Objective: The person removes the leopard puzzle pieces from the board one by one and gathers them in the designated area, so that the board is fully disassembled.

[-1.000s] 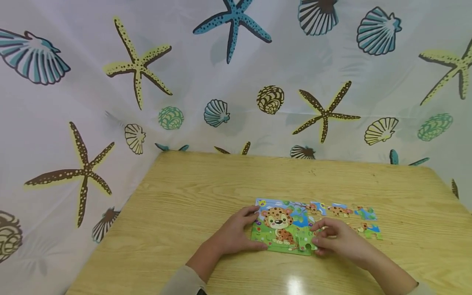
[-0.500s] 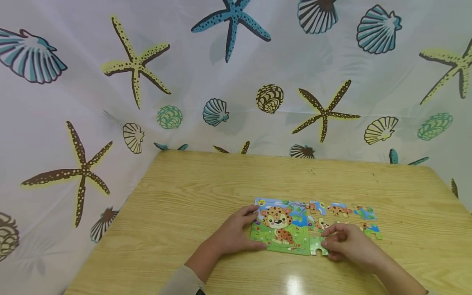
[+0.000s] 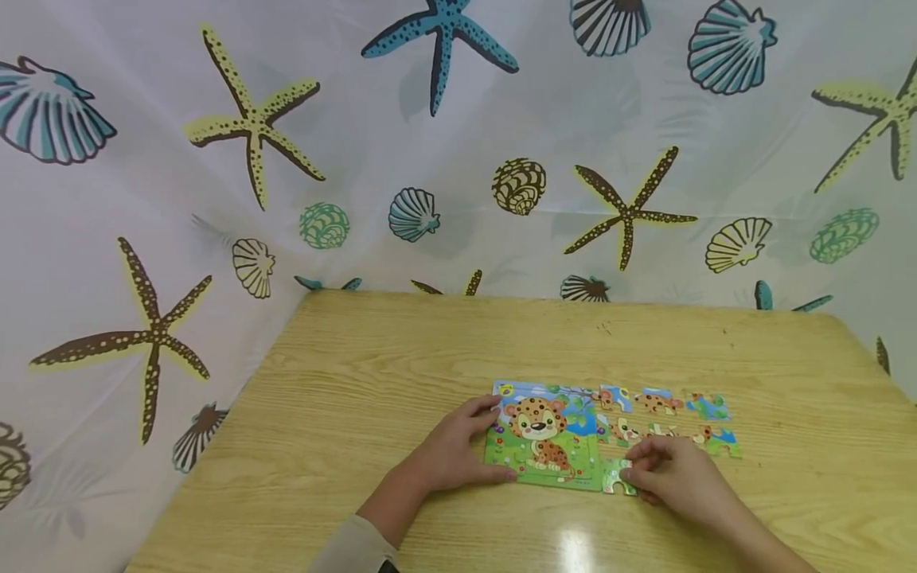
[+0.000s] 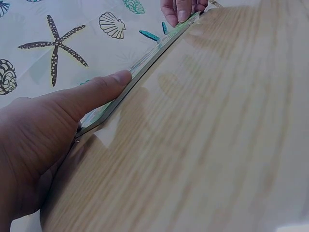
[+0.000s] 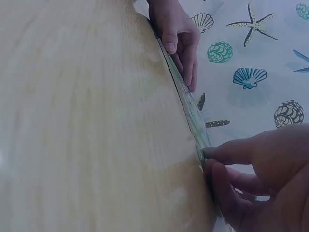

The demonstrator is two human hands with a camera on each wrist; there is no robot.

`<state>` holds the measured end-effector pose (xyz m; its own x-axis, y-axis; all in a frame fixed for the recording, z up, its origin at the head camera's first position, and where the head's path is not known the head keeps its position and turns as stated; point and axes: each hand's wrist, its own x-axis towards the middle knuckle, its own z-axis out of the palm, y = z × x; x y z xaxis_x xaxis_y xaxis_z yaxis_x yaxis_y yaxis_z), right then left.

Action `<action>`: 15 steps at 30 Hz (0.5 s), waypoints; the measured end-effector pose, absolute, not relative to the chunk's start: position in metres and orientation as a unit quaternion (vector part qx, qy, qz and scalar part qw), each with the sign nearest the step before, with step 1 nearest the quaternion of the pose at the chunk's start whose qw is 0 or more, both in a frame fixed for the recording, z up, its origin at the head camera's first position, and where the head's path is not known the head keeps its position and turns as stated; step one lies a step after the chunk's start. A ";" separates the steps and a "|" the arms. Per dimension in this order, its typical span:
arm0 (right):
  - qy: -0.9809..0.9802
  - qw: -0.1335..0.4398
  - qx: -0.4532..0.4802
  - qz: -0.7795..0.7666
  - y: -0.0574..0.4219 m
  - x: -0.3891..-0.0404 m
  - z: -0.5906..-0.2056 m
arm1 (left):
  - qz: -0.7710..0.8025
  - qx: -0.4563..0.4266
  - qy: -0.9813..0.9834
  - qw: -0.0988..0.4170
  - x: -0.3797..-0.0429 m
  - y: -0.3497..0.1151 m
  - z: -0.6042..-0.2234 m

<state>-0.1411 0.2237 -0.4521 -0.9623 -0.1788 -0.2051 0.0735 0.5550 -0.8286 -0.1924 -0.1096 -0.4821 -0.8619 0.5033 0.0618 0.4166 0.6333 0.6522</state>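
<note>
In the head view a jigsaw puzzle board (image 3: pixel 539 434) with a spotted leopard cub picture lies on the wooden table. My left hand (image 3: pixel 458 450) rests along its left side, fingers at the left edge and thumb on the front left corner. The thumb (image 4: pixel 104 89) lies extended on the board's rim in the left wrist view. Just right of the board, my right hand (image 3: pixel 680 477) pinches a green puzzle piece (image 3: pixel 616 476) between thumb and fingers. Its fingertips (image 5: pixel 212 153) are at the piece's edge in the right wrist view, where the piece is mostly hidden.
Loose puzzle pieces stand in two rows right of the board, among them a blue-green piece (image 3: pixel 708 406) and a spotted piece (image 3: pixel 657 400). My right hand partly covers the nearer row. A shell-print cloth (image 3: pixel 458 159) hangs behind the table (image 3: pixel 401 342).
My right hand has carried the green puzzle piece from over the board's front right corner to the table just right of it. The left hand has stayed at the board.
</note>
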 end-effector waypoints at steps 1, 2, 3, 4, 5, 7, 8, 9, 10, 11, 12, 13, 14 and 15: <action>0.877 0.125 -0.021 -0.462 0.222 -0.141 -0.452 | 0.345 0.255 0.901 0.062 -0.192 -0.110 -0.482; 0.882 0.119 -0.011 -0.457 0.220 -0.141 -0.453 | 0.347 0.254 0.901 0.062 -0.192 -0.110 -0.482; 0.885 0.113 -0.005 -0.451 0.219 -0.141 -0.453 | 0.348 0.254 0.900 0.062 -0.192 -0.110 -0.482; 0.887 0.109 0.000 -0.448 0.218 -0.141 -0.453 | 0.349 0.254 0.900 0.061 -0.192 -0.110 -0.482; 0.889 0.106 0.003 -0.446 0.217 -0.141 -0.454 | 0.351 0.254 0.899 0.061 -0.192 -0.110 -0.482; 0.887 0.110 0.005 -0.448 0.217 -0.141 -0.454 | 0.353 0.254 0.899 0.062 -0.192 -0.111 -0.482; 0.885 0.114 0.005 -0.451 0.218 -0.141 -0.454 | 0.353 0.255 0.898 0.062 -0.192 -0.111 -0.481; 0.882 0.120 0.005 -0.456 0.219 -0.141 -0.454 | 0.352 0.256 0.898 0.061 -0.192 -0.111 -0.481; 0.878 0.125 0.005 -0.461 0.220 -0.141 -0.454 | 0.350 0.257 0.899 0.060 -0.191 -0.111 -0.481; 0.875 0.130 0.006 -0.467 0.220 -0.142 -0.454 | 0.347 0.258 0.900 0.059 -0.191 -0.111 -0.481; 0.871 0.135 0.006 -0.473 0.221 -0.141 -0.453 | 0.345 0.259 0.900 0.058 -0.191 -0.111 -0.481; 0.865 0.140 0.006 -0.481 0.222 -0.142 -0.453 | 0.342 0.260 0.901 0.057 -0.190 -0.110 -0.480; 0.861 0.145 0.005 -0.488 0.222 -0.142 -0.452 | 0.340 0.261 0.902 0.056 -0.190 -0.110 -0.479; 0.856 0.148 0.002 -0.494 0.223 -0.142 -0.451 | 0.338 0.261 0.902 0.056 -0.190 -0.110 -0.479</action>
<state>-0.1423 0.2229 -0.4513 -0.9561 -0.1437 -0.2555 0.1494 0.5111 -0.8465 -0.1901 -0.1103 -0.4793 -0.8574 0.5091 0.0758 0.4334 0.6346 0.6399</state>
